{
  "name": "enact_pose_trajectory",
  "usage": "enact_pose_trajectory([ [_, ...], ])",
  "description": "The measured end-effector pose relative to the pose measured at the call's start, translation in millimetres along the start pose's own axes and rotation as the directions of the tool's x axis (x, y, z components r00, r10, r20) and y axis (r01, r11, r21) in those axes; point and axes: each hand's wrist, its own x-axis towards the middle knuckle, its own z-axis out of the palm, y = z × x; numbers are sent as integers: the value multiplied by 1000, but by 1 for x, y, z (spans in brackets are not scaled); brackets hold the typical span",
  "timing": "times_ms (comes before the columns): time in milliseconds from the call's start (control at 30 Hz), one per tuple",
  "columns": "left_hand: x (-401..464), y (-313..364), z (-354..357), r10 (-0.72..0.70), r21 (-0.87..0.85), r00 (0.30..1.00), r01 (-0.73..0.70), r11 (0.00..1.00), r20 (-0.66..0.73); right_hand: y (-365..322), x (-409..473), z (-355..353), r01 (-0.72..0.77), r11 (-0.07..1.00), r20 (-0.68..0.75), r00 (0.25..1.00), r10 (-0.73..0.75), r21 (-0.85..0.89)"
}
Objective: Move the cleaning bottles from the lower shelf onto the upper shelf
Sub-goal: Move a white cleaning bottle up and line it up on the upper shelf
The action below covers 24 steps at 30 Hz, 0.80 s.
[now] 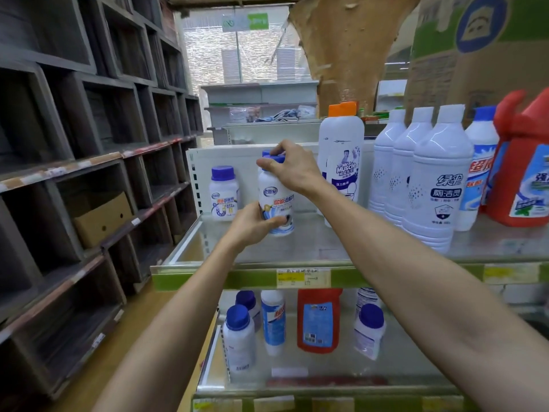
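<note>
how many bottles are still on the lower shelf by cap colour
Lower shelf:
Blue cap: 3
Cap hidden by the upper shelf edge: 3, namely a white and blue bottle, a red bottle and a white one behind
Total: 6

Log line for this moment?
phase: placing | left hand: grips base of white blue-capped plastic bottle | right hand: pinches its cap | metal upper shelf: bottle at surface | lower shelf: bottles remain

Pretty bright here, daylight pouring through the window (243, 52) ahead of me and blowing it out. Wide-angle lens bends the edges, my forearms look soft.
</note>
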Motion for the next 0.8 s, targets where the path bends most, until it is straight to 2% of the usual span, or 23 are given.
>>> enact_pose_trajectory([
  [300,0,-5,-4,-1,-42,1000,0,999,-4,4,-8,-3,0,1000,3,1000,0,-10],
  [367,-5,-8,-7,22,-22,995,-24,999,-98,7,-22,-12,27,1000,-47,999,-27,-3],
  [433,-23,-6,-8,89,-8,962,-94,996,-258,10,-45,-20,59,996,-132,990,-50,69],
  [500,-58,-4,-5,167,-102,917,-217,971,-362,16,-79,-25,89,981,-177,982,-59,170],
  [567,-98,-9,6,200,-236,890,-315,919,-410,26,-118,-26,116,953,-176,982,-68,281],
  [667,-145,-32,34,178,-338,894,-331,881,-411,45,-179,-17,135,916,-146,986,-85,378],
  [800,-174,-72,77,81,-348,949,-190,918,-305,75,-232,9,76,919,-51,997,-61,388],
])
